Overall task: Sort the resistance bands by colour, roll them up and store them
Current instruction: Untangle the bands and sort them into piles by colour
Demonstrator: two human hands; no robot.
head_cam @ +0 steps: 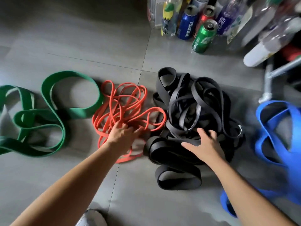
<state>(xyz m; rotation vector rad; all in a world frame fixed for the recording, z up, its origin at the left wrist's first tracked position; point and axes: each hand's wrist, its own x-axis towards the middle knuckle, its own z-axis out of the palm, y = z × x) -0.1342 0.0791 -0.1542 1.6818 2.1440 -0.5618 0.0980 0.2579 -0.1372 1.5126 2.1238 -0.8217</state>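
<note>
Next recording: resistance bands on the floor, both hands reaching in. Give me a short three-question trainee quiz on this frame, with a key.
1. True or false: the green bands lie to the left of the orange bands.
2. Which pile does the left hand touch? A blue, B orange, C black.
3. Fill in: the right hand rests, fingers spread, on the ___ bands.

Key: 1 true; 2 B; 3 black, the black bands.
</note>
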